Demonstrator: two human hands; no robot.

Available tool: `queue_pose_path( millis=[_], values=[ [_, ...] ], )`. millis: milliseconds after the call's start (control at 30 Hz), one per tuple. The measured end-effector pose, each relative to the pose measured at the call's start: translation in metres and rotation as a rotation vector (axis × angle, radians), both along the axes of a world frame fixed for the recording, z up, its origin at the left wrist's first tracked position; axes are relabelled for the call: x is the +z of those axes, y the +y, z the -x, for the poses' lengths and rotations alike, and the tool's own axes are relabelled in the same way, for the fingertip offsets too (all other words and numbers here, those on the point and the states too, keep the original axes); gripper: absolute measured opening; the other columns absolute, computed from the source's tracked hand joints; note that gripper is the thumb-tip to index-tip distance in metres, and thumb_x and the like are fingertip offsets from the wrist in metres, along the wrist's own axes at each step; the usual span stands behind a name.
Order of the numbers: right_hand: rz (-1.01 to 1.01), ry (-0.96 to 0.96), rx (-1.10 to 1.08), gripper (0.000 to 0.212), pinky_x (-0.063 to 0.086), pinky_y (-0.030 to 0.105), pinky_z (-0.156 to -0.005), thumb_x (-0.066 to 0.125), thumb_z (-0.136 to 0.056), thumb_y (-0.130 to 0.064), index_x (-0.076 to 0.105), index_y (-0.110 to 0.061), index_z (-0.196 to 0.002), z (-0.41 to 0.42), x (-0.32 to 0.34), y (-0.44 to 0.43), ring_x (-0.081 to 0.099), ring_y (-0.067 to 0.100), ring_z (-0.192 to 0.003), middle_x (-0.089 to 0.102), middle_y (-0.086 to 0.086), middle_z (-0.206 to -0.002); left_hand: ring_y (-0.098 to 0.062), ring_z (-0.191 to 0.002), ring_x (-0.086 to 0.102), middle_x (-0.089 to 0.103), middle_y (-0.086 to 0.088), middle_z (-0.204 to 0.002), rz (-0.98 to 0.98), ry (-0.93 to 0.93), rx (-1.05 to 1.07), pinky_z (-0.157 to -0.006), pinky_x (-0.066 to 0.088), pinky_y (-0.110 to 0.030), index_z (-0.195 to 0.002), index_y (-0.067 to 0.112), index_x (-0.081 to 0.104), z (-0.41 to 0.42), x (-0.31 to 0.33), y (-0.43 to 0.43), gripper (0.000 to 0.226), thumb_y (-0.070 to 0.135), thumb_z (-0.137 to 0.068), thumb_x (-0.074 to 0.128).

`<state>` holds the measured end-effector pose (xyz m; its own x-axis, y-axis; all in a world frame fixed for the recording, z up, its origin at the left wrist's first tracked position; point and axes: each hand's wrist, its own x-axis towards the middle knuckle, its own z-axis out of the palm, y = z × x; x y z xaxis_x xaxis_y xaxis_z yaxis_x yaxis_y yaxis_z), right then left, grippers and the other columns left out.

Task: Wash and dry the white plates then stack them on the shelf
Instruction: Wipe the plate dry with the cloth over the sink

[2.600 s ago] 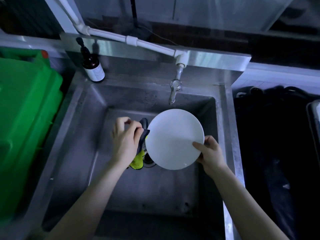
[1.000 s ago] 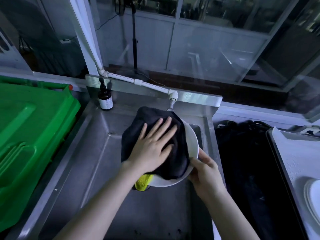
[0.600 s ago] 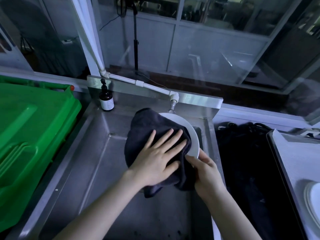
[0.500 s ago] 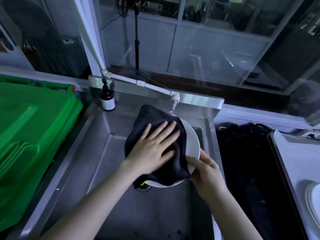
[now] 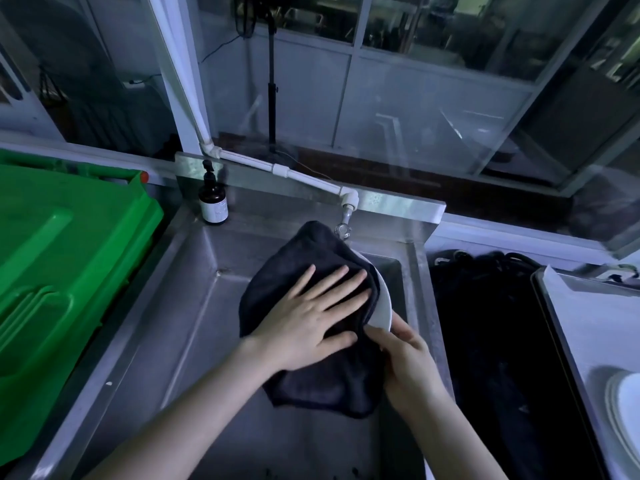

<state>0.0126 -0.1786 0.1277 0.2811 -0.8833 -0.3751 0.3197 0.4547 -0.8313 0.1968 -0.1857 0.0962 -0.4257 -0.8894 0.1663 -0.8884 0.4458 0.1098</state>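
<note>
Two hands on one plate, over the sink (image 5: pixel 194 306). The white plate (image 5: pixel 383 308) is held tilted above the basin, just below the tap (image 5: pixel 344 225). Nearly all of it sits under a dark cloth (image 5: pixel 311 386); only a sliver of rim shows on the right.

The right hand (image 5: pixel 410 362) pinches that rim at its lower edge, grip narrow and holding the plate. The left hand (image 5: pixel 311 327) lies flat on the cloth, fingers straight and spread, grip wide, pressing and holding nothing.

The step reads as drying (no stream from the tap that I can make out). To do it well:
- Press with the whole palm and sweep in circles out to the rim.
- Turn the plate in the right hand between sweeps so the pinched spot gets wiped.
- Flip it for the back.
- Work low over the basin, since a wet plate in a thumb-and-finger pinch is probably a weak hold.

More plates (image 5: pixel 627 410) sit on a pale tray (image 5: pixel 571 323) far right. The shelf is not in view. A soap bottle (image 5: pixel 213 200) stands at the sink's back-left corner, with a green bin (image 5: pixel 62 254) beside it.
</note>
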Motion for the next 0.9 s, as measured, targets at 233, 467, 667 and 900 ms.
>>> queue_pose_path(
  millis=[233, 467, 667, 900],
  values=[
    [0.035, 0.095, 0.027, 0.046, 0.053, 0.042, -0.081, 0.071, -0.066, -0.010, 0.076, -0.019, -0.111, 0.014, 0.008, -0.005, 0.071, 0.026, -0.088, 0.075, 0.015, -0.105, -0.016, -0.151, -0.013, -0.011, 0.012, -0.164, -0.041, 0.051, 0.134, -0.119, 0.003, -0.057, -0.157, 0.033, 0.006, -0.019, -0.003, -0.007, 0.068, 0.058, -0.096, 0.024],
    [0.035, 0.072, 0.133, 0.039, 0.053, 0.039, -0.075, 0.069, -0.075, -0.002, 0.073, -0.013, -0.112, 0.008, 0.000, 0.007, 0.065, 0.033, -0.093, 0.069, 0.024, -0.104, -0.015, -0.152, -0.003, -0.003, 0.007, -0.165, 0.067, 0.010, -0.085, -0.121, 0.005, -0.052, -0.157, 0.029, 0.011, -0.001, -0.005, 0.002, 0.068, 0.052, -0.097, 0.033],
    [0.017, 0.112, 0.011, 0.041, 0.051, 0.038, -0.071, 0.062, -0.079, 0.005, 0.075, -0.016, -0.112, 0.016, 0.002, -0.006, 0.067, 0.027, -0.081, 0.073, 0.015, -0.095, -0.021, -0.152, -0.008, -0.009, 0.007, -0.164, -0.039, 0.101, 0.058, -0.120, 0.007, -0.058, -0.157, 0.027, 0.011, -0.004, -0.009, 0.018, 0.066, 0.053, -0.098, 0.025],
    [0.097, 0.152, 0.082, 0.041, 0.047, 0.034, -0.066, 0.053, -0.088, 0.008, 0.074, -0.017, -0.114, 0.005, 0.002, 0.003, 0.061, 0.027, -0.081, 0.069, 0.017, -0.094, -0.026, -0.144, 0.029, -0.005, 0.004, -0.165, 0.065, 0.140, 0.049, -0.116, 0.019, -0.059, -0.157, 0.026, 0.014, 0.005, -0.015, 0.023, 0.068, 0.056, -0.098, 0.031]
  ],
)
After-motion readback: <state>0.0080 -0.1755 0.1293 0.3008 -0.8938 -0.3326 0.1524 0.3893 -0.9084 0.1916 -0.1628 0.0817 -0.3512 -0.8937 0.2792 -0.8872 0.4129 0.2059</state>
